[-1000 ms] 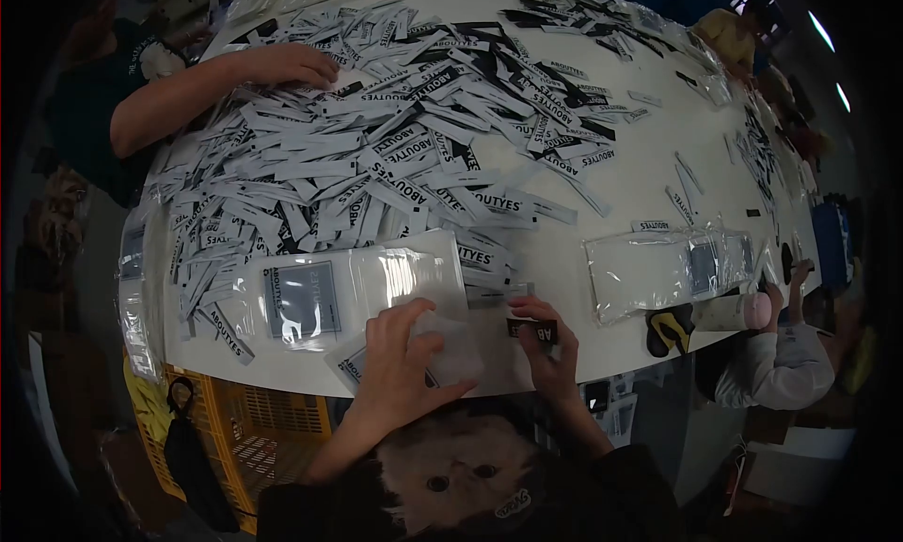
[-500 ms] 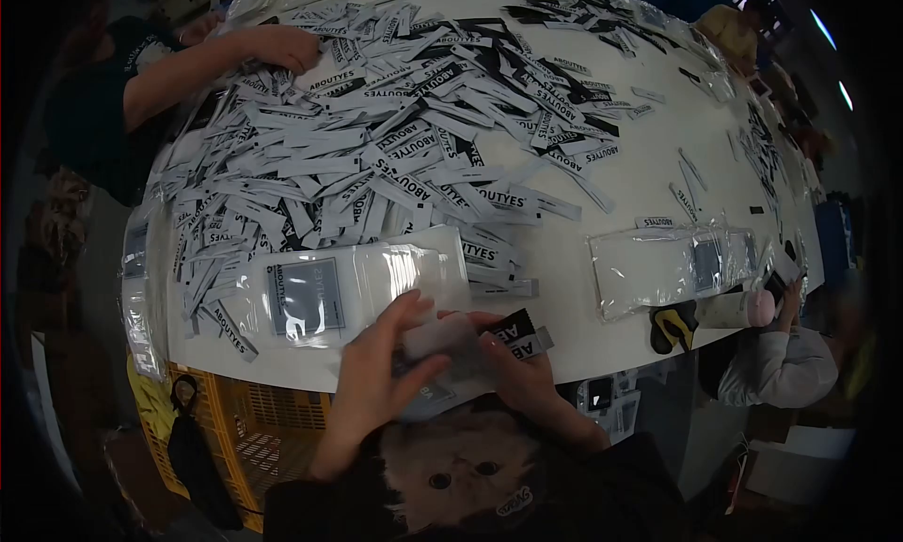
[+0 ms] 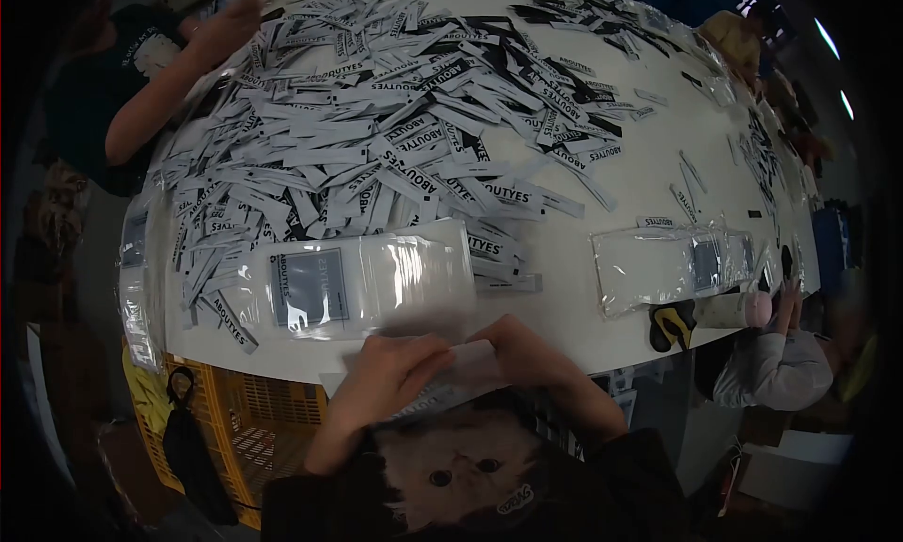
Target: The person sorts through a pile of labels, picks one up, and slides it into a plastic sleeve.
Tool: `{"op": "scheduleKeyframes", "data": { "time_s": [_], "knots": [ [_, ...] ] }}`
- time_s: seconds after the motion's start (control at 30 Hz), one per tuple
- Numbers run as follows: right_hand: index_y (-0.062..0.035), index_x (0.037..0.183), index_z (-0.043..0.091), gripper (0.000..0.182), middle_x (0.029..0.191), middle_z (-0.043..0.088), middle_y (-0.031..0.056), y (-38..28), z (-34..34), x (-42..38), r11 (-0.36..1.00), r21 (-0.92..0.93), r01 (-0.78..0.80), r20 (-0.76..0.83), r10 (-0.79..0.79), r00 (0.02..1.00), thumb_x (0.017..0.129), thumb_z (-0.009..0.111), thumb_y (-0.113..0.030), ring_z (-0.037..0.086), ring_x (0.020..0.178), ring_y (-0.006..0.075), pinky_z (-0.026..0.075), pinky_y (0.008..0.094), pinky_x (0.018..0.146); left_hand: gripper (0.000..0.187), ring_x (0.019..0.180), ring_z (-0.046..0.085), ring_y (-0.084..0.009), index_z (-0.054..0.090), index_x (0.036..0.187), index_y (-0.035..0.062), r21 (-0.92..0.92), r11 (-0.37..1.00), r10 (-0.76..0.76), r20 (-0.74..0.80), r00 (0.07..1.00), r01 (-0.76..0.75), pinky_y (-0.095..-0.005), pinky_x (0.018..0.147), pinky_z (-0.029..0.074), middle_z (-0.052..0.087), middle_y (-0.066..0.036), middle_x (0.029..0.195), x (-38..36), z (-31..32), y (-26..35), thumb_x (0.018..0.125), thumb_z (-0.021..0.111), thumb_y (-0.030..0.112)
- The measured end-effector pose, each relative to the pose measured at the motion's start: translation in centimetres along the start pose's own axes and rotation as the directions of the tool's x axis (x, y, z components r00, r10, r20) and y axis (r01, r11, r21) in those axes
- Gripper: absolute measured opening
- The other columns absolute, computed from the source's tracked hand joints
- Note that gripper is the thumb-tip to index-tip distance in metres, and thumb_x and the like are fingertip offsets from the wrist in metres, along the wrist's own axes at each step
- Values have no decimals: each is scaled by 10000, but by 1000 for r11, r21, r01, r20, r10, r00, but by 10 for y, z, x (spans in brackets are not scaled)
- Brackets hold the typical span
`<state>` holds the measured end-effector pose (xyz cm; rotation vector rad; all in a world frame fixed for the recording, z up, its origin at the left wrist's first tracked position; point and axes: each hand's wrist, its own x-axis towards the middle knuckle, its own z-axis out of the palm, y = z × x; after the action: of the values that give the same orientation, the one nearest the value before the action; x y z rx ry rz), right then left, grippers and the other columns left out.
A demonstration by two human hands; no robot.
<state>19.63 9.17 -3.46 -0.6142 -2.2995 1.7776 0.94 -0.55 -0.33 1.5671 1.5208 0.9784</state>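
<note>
In front of my chest, a translucent plastic bag with faint print is stretched between my hands at the table's near edge. My left hand is closed with its fingertips pinching the bag's upper edge. Closed on the other side of it, my right hand has its fingers mostly hidden. The black-and-white packet from before does not show. Just beyond my hands lies a pile of clear plastic bags with a grey printed panel. Further off spreads a large heap of slim ABOUTYES packets, white and black.
Another clear bag stack lies to the right, near yellow-black scissors and a pink-lidded bottle. A yellow crate stands below the table at left. Co-workers sit at left, right and far right.
My hands have drawn together and turned on the bag, lower toward my body. The black packet in my right hand has gone from sight. The left co-worker's hand has lifted off the heap.
</note>
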Motion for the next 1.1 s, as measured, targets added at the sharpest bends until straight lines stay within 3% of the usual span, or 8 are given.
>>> {"op": "scheduleKeyframes", "data": {
  "time_s": [0.13,0.2,0.23,0.5,0.83,0.9,0.97,1.1],
  "knots": [
    [-7,969,612,219,735,632,92,5,-10,5,950,-40,-308,242,309,920,834,613,-180,592,707,113,441,264,636,151,532,568,-198,603,811,7,-98,992,-77,68,995,84,-292,485,416,574,-117,632,0,-8,-8,769,671,135],
    [-11,955,628,203,805,642,42,10,-13,2,698,708,-104,-55,202,978,809,650,-150,575,747,73,441,230,670,154,527,559,-141,605,812,0,-233,965,-126,-32,991,115,-276,484,411,580,-96,617,-1,-7,-15,768,678,128],
    [-11,955,628,203,805,642,42,5,-11,3,703,704,-97,-61,197,979,809,650,-150,575,747,73,441,230,670,140,567,546,-105,611,820,-9,-374,916,-196,-109,975,143,-258,503,413,592,-71,635,-1,-6,-18,779,669,113],
    [-16,911,642,124,814,639,35,-3,3,14,958,230,173,-182,-132,974,814,638,-93,553,730,66,432,225,655,135,710,555,-62,638,901,-27,-491,869,-124,-117,985,52,-201,604,433,638,-55,794,6,1,-16,808,639,70],
    [-8,879,661,131,790,657,50,-15,-21,13,989,148,-13,-186,41,982,802,657,-113,546,710,43,436,218,630,220,572,568,-161,616,872,-37,-135,989,14,-268,963,-52,-277,507,402,583,-113,644,11,17,-12,899,510,154],
    [-40,929,671,169,792,675,70,-8,-32,0,999,21,-33,-248,38,968,795,668,-142,569,694,55,456,235,644,197,547,568,-238,603,878,-35,-50,999,-11,-27,1000,10,-311,496,411,560,-144,631,14,16,-21,888,524,146],
    [-76,862,693,173,691,651,78,-24,-69,-29,969,-166,-181,-203,147,968,789,669,-231,582,575,145,434,271,549,147,639,595,-268,611,887,-19,91,995,-57,63,996,51,-310,568,450,599,-150,708,14,8,-24,844,564,113],
    [-106,1053,637,356,903,656,102,-71,-112,-82,583,-734,-348,145,635,759,749,685,-285,614,826,293,479,355,765,238,940,567,-322,617,951,1,87,994,97,-413,905,-66,-363,810,441,602,-164,1011,1,-1,-47,734,652,91]
  ]
}}
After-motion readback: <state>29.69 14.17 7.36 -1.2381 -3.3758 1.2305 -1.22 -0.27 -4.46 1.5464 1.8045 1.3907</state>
